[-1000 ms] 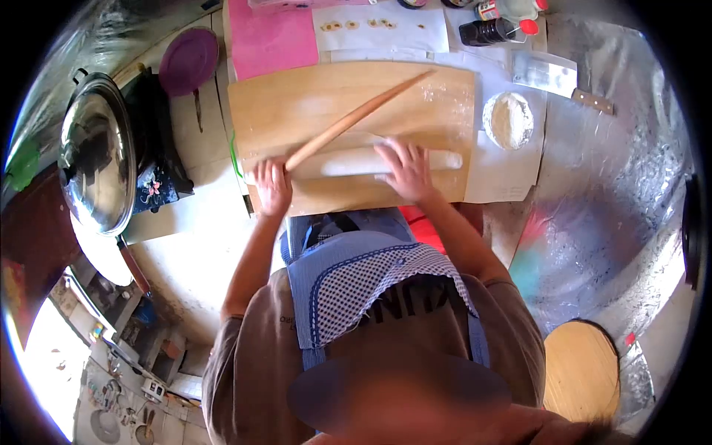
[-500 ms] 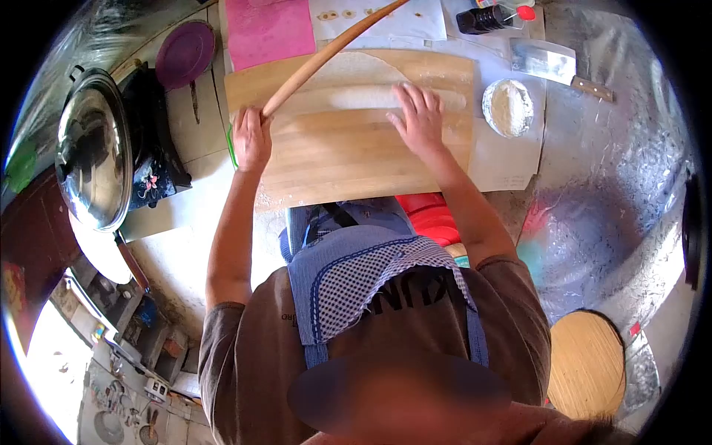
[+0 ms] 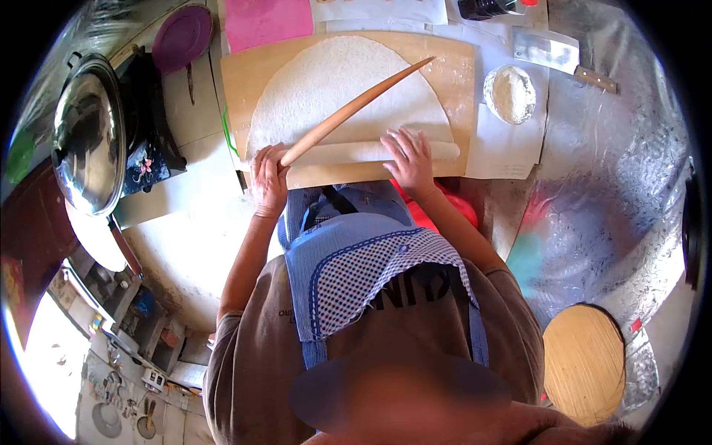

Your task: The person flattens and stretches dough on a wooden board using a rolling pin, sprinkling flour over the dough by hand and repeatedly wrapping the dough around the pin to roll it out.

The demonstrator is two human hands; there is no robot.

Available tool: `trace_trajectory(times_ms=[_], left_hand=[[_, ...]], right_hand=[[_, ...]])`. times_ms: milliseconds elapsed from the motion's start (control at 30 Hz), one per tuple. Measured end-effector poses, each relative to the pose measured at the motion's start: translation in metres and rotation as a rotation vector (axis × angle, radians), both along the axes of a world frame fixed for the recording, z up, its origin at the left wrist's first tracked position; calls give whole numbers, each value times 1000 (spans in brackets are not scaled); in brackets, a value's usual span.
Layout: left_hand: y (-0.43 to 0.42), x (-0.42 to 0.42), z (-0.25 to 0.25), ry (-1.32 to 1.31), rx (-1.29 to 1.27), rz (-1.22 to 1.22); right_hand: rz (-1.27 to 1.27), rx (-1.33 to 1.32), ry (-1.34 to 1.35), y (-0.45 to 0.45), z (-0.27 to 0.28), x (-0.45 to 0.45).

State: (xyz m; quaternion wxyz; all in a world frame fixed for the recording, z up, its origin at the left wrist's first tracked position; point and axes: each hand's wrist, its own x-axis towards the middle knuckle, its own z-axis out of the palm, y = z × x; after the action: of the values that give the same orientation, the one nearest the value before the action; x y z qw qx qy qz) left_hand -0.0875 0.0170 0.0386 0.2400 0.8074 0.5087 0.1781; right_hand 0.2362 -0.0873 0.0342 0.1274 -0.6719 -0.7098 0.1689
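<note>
With its curved far side reaching close to the far edge of the wooden board [image 3: 463,70], a broad, thin dough sheet [image 3: 348,89] lies open over most of that surface, while a long pale roll [image 3: 341,153] runs along the board's near edge. The left hand [image 3: 268,180] is closed around the thick end of a tapered wooden rolling pin [image 3: 356,108], which slants over the sheet toward the far right corner; whether that hand also presses the roll's left end cannot be told. The right hand [image 3: 410,162] is spread, palm down, its fingers across the right part of the roll. The step in hand looks like working the sheet around a rod within the roll, though whether it is being wound up or let out is unclear, as is any rod inside. From this pose, the next move seems to call for light, even pressure at both ends so the roll keeps square to the sheet, with the slanting pin held clear of the thin surface. Beyond the board's right edge on the tabletop [image 3: 504,152] are a flour bowl [image 3: 510,95] and a cleaver [image 3: 545,50].
</note>
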Motion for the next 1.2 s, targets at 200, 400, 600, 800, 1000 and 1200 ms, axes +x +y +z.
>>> trace_trajectory(times_ms=[200,400,600,800,1000,1200], left_hand=[[-45,-16,-15,9,-109,49],[-39,-27,-8,99,-44,79],[-12,-78,-2,180,-25,180],[2,-123,-18,147,-85,171],[6,-145,-43,142,-48,-24],[59,-159,-55,308,91,-72]], right_hand=[[58,155,28,-31,-13,-3],[12,118,63,-25,-1,-8],[35,142,290,42,18,-30],[266,200,112,158,8,-98],[457,67,-114,172,-40,-118],[389,174,-145,249,-48,-150]])
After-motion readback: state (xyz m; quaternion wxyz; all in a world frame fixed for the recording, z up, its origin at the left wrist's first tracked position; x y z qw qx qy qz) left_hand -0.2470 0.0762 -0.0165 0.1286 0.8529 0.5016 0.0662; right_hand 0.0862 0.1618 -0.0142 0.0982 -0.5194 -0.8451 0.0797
